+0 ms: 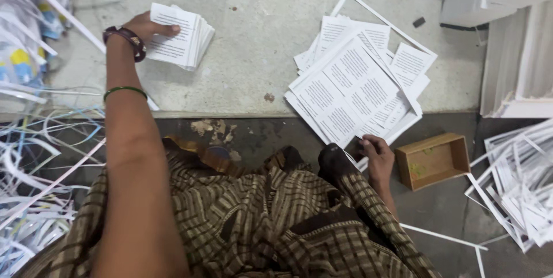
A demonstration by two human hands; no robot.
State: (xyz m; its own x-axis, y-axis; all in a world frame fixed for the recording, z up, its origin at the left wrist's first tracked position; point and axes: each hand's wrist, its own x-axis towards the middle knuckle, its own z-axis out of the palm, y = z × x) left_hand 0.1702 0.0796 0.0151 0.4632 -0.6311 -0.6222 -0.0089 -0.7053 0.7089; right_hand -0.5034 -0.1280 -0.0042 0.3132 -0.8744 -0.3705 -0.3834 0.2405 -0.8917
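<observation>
My left hand [147,26] reaches far forward and grips a stack of small printed paper slips [180,37] lying on the grey floor at upper left. My right hand [377,157] is low at the right, its fingers closed on the near corner of a pile of large printed sheets [357,85], each printed with several text blocks. Those sheets are fanned out loosely on the floor. A beaded bracelet and a green bangle sit on my left arm. My lap, in brown striped cloth, fills the bottom of the view.
A small open cardboard box [433,160] lies right of my right hand. Thin white paper trimmings [40,157] are heaped at the left, more trimmings [518,180] at the right. White paper stacks [512,53] stand at upper right. A floor step edge [230,115] crosses the middle.
</observation>
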